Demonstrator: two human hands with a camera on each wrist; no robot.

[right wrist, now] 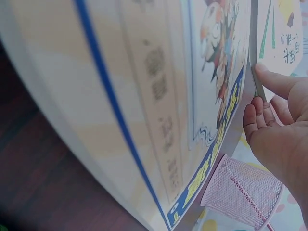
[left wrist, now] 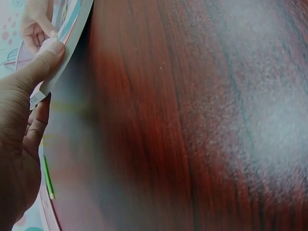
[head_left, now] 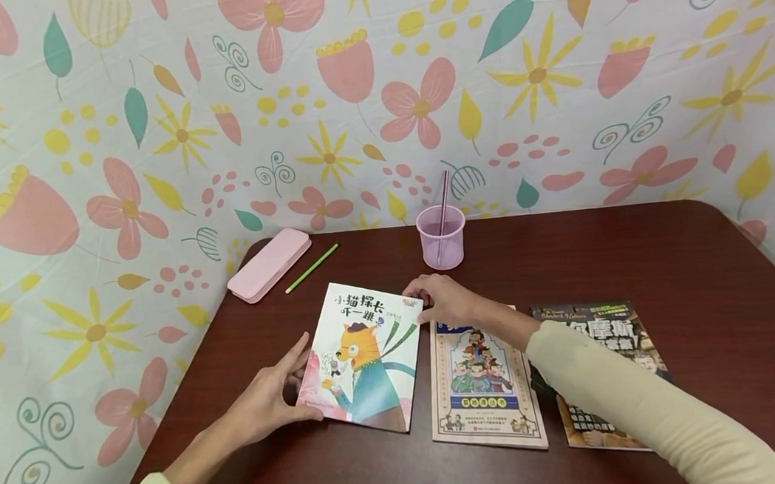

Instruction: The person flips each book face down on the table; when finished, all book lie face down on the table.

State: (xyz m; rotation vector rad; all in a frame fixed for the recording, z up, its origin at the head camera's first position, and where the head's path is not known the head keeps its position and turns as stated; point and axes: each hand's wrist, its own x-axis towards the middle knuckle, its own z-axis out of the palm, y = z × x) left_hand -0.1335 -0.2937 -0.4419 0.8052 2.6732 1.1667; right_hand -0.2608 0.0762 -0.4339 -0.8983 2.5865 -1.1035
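Observation:
Both hands hold a white picture book [head_left: 366, 362] with an orange cat in a teal coat on its cover. My left hand [head_left: 270, 397] grips its left edge, thumb on the cover and fingers beneath, as the left wrist view also shows. At the upper right corner my right hand [head_left: 447, 300] pinches the book between thumb and fingers. In the left wrist view the picture book [left wrist: 72, 43] stands raised off the table at that edge. Just right of it lies a beige book [head_left: 483, 384] with cartoon figures, its top partly hidden by the right hand.
A dark magazine-like book [head_left: 613, 398] lies at the right, partly covered by the right forearm. Toward the back stand a pink mesh cup [head_left: 442, 242] holding a pencil, and a pink pencil case [head_left: 269, 265] with a green pencil [head_left: 312, 268] beside it on the brown table [head_left: 696, 275].

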